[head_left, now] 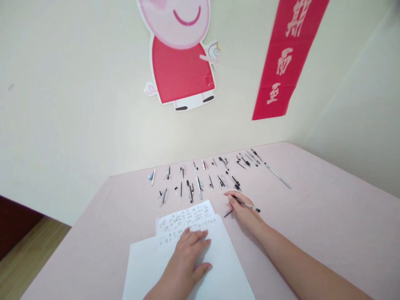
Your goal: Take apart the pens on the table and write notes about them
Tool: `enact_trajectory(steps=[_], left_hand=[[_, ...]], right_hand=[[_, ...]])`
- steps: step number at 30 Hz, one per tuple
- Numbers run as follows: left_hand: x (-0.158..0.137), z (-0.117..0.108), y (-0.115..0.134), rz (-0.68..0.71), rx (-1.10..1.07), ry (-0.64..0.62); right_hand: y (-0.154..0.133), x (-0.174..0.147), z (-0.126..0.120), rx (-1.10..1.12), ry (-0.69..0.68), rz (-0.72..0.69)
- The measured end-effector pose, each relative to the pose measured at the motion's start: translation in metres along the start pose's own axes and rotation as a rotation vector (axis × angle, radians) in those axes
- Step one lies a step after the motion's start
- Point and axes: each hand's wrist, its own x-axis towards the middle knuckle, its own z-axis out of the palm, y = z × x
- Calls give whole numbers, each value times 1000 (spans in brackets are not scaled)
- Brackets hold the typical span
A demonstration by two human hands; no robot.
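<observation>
My left hand (189,260) lies with fingers spread over a white sheet of paper (225,258) and the lower part of a smaller sheet covered in handwriting (190,216). To the right of the papers, my right hand (242,210) is closed around a pen (250,205), whose dark end points right. Another thin dark pen-like piece (228,213) shows just below the fingers, close to the paper's right edge. Whether my right hand touches it, I cannot tell.
Two rows of pens and pen parts (190,191) spread across the far side of the pink-covered table (312,216). A long pale stick (278,176) lies at their right end. On the wall behind are a cartoon pig cutout (183,71) and a red banner (287,62).
</observation>
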Motion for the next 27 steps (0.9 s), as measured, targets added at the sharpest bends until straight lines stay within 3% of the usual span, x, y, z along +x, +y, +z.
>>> enact_trajectory(steps=[10, 16, 23, 27], left_hand=[[-5, 2, 10, 45, 105, 38], [-5, 1, 24, 23, 188, -31], [25, -15, 63, -31, 301, -55], [43, -7, 93, 34, 289, -38]], right_hand=[[2, -1, -1, -7, -73, -97], [1, 0, 0, 22, -87, -90], [3, -2, 2, 55, -113, -9], [2, 0, 2, 85, -97, -13]])
